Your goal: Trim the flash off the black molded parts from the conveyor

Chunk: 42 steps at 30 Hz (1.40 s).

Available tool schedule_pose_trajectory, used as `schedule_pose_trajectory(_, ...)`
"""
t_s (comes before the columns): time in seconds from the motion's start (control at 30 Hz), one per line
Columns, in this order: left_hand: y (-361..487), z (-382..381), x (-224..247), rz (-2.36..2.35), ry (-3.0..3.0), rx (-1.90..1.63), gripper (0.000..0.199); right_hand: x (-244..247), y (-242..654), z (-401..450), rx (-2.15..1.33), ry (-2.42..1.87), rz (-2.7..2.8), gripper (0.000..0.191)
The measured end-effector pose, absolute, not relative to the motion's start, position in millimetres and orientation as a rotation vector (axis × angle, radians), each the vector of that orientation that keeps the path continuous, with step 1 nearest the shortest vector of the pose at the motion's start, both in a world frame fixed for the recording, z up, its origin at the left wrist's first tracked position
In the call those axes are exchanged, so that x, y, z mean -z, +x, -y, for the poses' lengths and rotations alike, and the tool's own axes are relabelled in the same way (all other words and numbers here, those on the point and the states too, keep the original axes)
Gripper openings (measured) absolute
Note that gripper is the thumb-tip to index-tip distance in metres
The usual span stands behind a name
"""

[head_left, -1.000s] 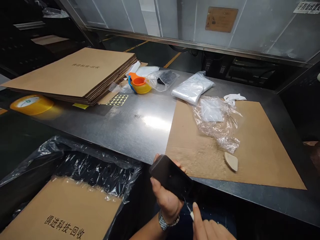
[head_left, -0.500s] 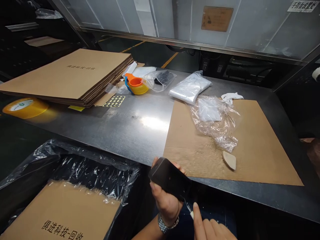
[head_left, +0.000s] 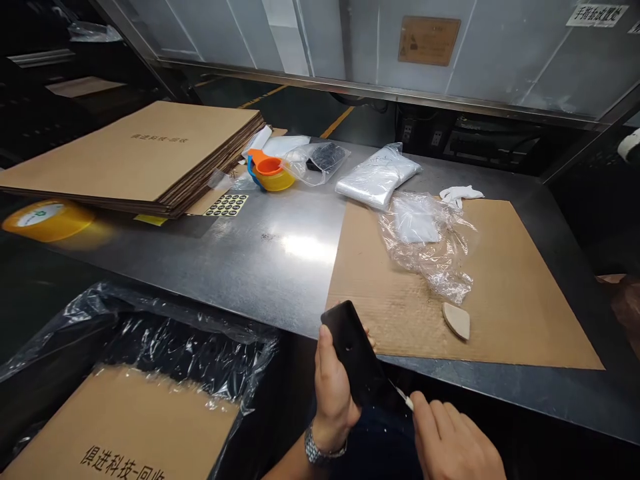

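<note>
My left hand [head_left: 334, 383], with a metal watch on its wrist, is wrapped round a black rectangular casing [head_left: 357, 353] that has a small round hole in its face. In my right hand [head_left: 453, 433] is a slim tool with a white handle [head_left: 409, 403] and a thin metal blade, probably a craft knife. The blade touches or nearly touches the casing's right edge. Small pale flecks lie on the dark clothing below. On the cardboard sheet [head_left: 520, 300] beyond my hands is a beige wedge-shaped pad [head_left: 456, 321].
Crumpled clear plastic [head_left: 447, 273], a white-wrapped packet [head_left: 379, 177] and a white glove [head_left: 461, 194] lie further back. Stacked cardboard [head_left: 145, 150], an orange tape dispenser [head_left: 270, 170] and a yellow tape roll [head_left: 47, 219] are at left. A black-lined bin [head_left: 185, 337] holding cardboard stands below.
The casing has turned in my left hand, showing more of its flat face more upright. My right hand with the tool has shifted right along its edge. The view has moved slightly.
</note>
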State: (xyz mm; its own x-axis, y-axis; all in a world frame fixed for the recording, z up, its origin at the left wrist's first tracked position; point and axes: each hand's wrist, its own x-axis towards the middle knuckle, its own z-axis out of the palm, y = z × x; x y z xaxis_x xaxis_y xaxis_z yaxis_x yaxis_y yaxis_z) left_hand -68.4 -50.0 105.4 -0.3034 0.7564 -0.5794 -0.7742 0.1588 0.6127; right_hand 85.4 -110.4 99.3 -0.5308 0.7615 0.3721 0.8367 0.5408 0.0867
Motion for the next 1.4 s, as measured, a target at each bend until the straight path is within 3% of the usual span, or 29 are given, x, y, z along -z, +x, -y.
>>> schedule_pose_trajectory(0.13, -70.8, 48.3, -107.4, -0.961, -0.046, -1.392, 0.048, -99.7, 92.3, 108.9, 0.127, -1.317, 2.485, 0.034)
schedule_pose_trajectory(1.0, -65.8, 52.1, -109.4, -1.014, 0.087, -1.371, 0.056, -106.9, 91.6, 109.6, 0.432, -1.316, 2.519, 0.024)
schedule_pose_trajectory(1.4, -69.6, 48.1, -109.8, -1.065, 0.127, -1.190, 0.057, -114.0, 95.4, 97.7, 0.056, -1.249, 2.488, 0.038)
